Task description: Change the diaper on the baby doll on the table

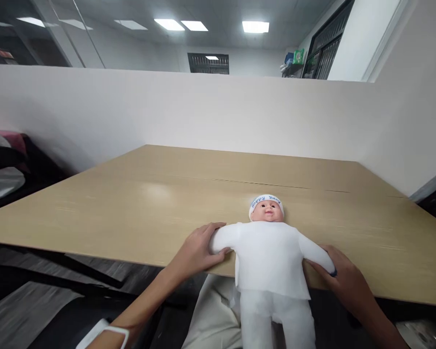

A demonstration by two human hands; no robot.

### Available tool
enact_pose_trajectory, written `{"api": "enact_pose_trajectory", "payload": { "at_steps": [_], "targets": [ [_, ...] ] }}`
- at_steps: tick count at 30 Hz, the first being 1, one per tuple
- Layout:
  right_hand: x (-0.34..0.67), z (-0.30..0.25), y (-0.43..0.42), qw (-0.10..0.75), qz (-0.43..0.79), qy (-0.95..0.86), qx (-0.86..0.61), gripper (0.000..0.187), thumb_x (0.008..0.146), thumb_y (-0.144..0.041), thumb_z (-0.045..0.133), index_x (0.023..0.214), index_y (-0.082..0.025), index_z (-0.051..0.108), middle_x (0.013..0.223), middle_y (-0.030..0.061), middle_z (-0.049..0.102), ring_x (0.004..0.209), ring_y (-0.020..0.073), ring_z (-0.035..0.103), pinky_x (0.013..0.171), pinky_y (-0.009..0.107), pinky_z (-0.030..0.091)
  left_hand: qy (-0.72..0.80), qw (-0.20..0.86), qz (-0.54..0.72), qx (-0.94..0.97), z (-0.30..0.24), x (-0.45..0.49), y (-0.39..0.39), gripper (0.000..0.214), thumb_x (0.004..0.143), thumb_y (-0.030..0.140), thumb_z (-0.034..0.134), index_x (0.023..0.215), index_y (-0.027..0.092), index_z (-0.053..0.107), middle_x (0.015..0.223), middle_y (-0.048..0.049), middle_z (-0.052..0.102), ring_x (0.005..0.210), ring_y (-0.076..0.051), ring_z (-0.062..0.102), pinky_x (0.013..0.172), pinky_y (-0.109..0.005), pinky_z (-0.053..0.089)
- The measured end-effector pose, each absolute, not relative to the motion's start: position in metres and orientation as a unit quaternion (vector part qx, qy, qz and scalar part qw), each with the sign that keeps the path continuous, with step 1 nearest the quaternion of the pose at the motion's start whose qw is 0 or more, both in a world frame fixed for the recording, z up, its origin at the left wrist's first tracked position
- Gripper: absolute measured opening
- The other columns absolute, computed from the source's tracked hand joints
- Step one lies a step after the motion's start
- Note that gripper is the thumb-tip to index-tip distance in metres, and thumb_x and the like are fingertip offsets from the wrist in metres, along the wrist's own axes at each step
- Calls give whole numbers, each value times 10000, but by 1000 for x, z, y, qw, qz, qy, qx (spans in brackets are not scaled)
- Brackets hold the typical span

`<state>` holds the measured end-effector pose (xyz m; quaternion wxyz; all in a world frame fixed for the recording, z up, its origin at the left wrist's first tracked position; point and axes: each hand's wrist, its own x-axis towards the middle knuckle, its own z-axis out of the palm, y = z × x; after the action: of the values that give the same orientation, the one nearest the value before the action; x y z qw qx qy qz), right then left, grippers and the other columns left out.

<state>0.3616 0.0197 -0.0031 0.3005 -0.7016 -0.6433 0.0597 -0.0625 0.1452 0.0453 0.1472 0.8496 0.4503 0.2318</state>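
A baby doll (271, 259) in a white top, white trousers and a white headband with blue lettering faces up, held in front of me. Its head rests against the wooden table, and its legs hang past the front edge over my lap. My left hand (199, 247) is closed round the doll's sleeve on the left side of the view. On the other side, my right hand (341, 276) grips the opposite sleeve near its dark blue cuff end. Both doll arms are stretched outward. A white band is on my left wrist.
The wooden table (160, 213) spans the view, with a white wall (218, 111) behind it. To the left stands a dark chair with a pinkish-red and grey item (7, 140). My light trousers (214, 315) show below the table edge.
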Motion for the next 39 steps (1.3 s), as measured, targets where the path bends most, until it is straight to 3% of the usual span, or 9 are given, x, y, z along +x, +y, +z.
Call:
{"api": "enact_pose_trajectory", "payload": {
  "at_steps": [3,8,21,28,34,39],
  "targets": [
    [365,1,43,286,74,-657,-694,408,992,-663,559,1140,-306,689,1110,78,779,981,326,740,803,433,582,444,135,243,852,41,-58,174,468,963,541,684,1301,220,644,1247,-107,754,1140,-327,707,1010,-453,538],
    [376,12,98,266,69,-681,-679,342,973,-568,545,1084,-269,668,1027,82,764,906,307,717,763,414,552,459,132,248,843,30,-55,235,526,969,673,646,1220,212,682,1175,-105,751,1112,-336,683,981,-463,507],
    [402,12,225,272,52,-695,-663,362,947,-531,549,1121,-240,675,1047,77,781,890,282,724,764,392,539,462,110,254,843,21,-35,350,594,974,685,609,1293,186,650,1258,-145,749,1189,-354,646,1066,-506,465],
    [415,1,290,291,-13,-703,-650,409,866,-401,558,1220,-215,644,1147,122,768,1006,317,716,852,423,547,479,68,269,833,18,-19,408,565,983,662,626,1277,179,626,1258,-152,751,1175,-354,649,1080,-512,432],
    [425,-2,325,312,-65,-705,-634,436,941,-482,576,1244,-176,646,1145,159,750,1022,340,682,924,471,523,450,41,289,844,16,-17,438,535,1022,610,608,1346,184,582,1369,-145,723,1241,-342,637,1109,-488,409],
    [435,-6,328,311,-81,-687,-652,570,1004,-667,554,1262,-175,679,1148,167,762,999,351,680,924,489,508,471,16,299,830,17,-25,447,463,1030,540,628,1329,187,607,1292,-135,735,1171,-335,652,1033,-456,452]
  ]
}}
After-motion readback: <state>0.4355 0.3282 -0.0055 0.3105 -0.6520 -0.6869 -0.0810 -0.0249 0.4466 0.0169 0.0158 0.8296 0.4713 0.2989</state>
